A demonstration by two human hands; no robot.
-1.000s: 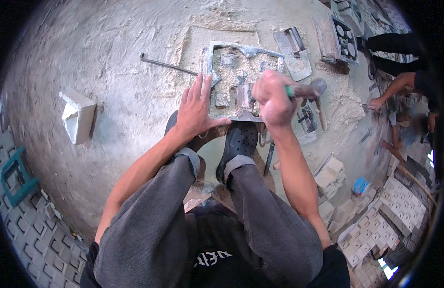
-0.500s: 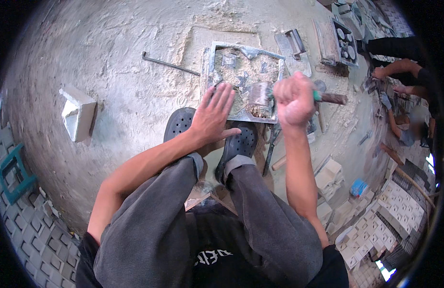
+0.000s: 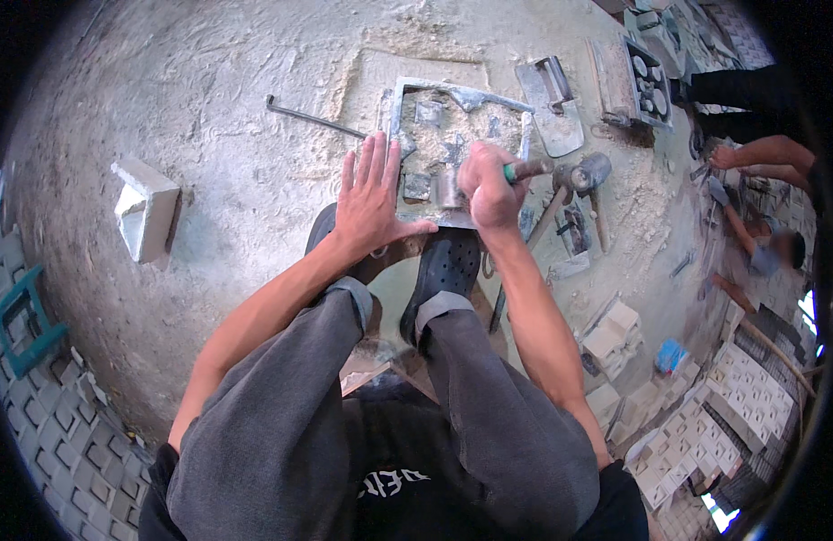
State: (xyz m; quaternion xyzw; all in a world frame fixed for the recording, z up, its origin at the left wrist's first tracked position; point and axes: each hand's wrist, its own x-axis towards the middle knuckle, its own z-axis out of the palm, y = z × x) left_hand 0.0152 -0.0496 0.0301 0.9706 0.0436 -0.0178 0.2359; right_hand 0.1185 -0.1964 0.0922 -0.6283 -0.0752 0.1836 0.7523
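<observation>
Now the left hand [image 3: 370, 200] is pressing flat, fingers spread wide, on the nine o'clock edge of the metal mould frame [image 3: 460, 97], probably steadying it. At three o'clock of it, the right hand [image 3: 489, 187] is gripping a green-handled tool [image 3: 525, 169], fist closed over the sandy fill. Beyond the frame at three o'clock a hammer [image 3: 579, 176] is lying, crowding that side; the dusty floor [image 3: 209, 81] toward nine o'clock is offering room.

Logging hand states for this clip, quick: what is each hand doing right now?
Left hand: open, flat, fingers spread, at the metal tray's left edge.
Right hand: closed around a green-handled tool over the tray.
</observation>
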